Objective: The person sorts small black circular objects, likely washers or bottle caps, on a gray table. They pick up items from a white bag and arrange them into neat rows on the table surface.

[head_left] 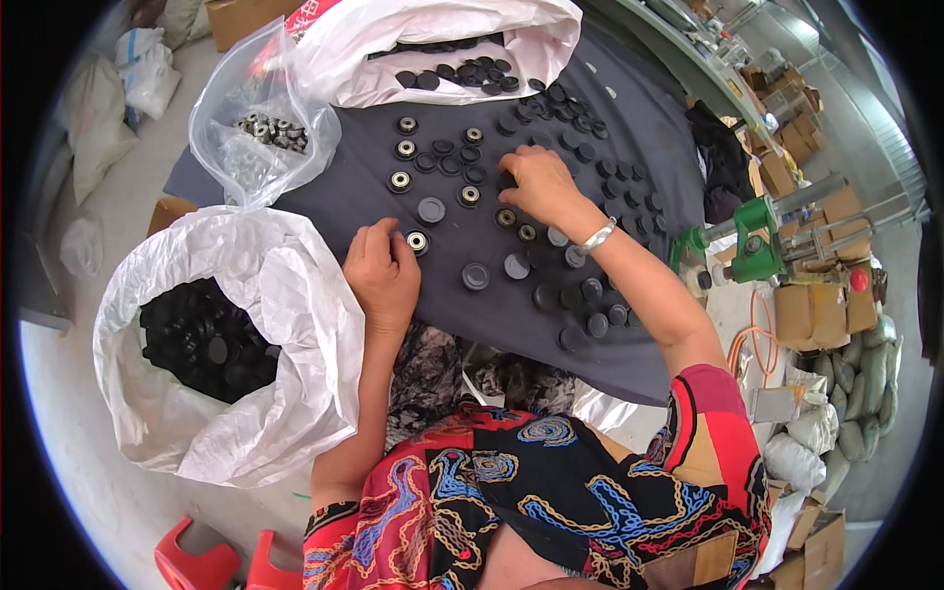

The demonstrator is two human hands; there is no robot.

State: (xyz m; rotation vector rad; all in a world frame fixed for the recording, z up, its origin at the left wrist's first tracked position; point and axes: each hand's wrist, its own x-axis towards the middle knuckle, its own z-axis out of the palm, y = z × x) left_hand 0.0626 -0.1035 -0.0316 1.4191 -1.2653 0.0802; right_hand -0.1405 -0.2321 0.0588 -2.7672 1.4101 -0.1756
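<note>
Several bearings [399,182] sit seated in black caps [475,276], many more caps bare: part filled, by the look of it

Nearest, a white sack [324,295] of caps flanks the left hand [382,280], its fingers curled beside one bearing, any grip impossible to tell; mid-way over the dark surface [442,300], the right hand [541,187] pinches its fingers on one cap [505,181]; beyond, rings [450,165] lie unfilled, and a clear bag [226,162] of bearings and another sack [344,44] crowd the far edge

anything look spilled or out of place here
Perhaps the far white sack: it slumps open toward the dark tablecloth, black caps loose at its mouth, so it resembles a spill, though this could be deliberate. Nothing looks clearly damaged.
</note>
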